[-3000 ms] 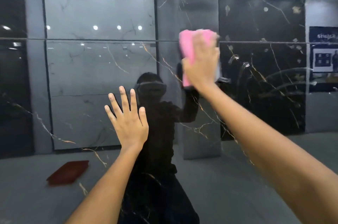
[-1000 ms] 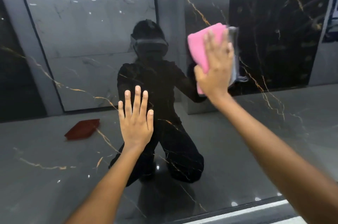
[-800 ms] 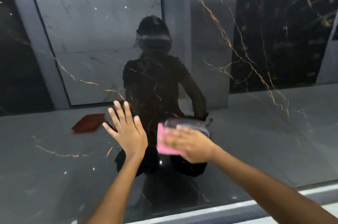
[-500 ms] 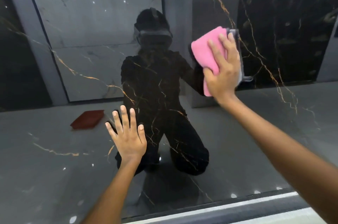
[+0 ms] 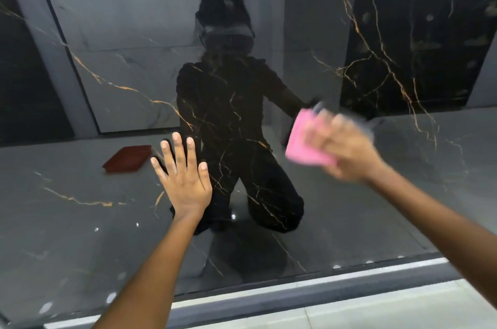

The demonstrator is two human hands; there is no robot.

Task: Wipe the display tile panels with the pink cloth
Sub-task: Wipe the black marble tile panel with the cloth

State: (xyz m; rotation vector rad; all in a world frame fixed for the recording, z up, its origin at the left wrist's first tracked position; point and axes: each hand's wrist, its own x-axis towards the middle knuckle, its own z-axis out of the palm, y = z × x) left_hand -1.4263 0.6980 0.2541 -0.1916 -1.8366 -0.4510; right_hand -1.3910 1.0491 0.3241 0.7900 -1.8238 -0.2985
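Two hands are working the glossy black gold-veined tile panel (image 5: 349,221): left hand (image 5: 185,181) bracing flat, fingers spread, right hand (image 5: 341,151), blurred, pressing the folded pink cloth (image 5: 301,140) at three o'clock, wiping mid-pass, lower strip apparently next.

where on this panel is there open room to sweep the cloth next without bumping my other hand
Free: the panel right of and below the right hand and cloth, down to the bottom edge, and the upper area above both hands. Crowded: the narrow gap between the cloth and the left hand, pressed flat on the panel.

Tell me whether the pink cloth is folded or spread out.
Folded: the pink cloth shows as a compact pad with straight edges under the right hand. Motion blur hides the layers.
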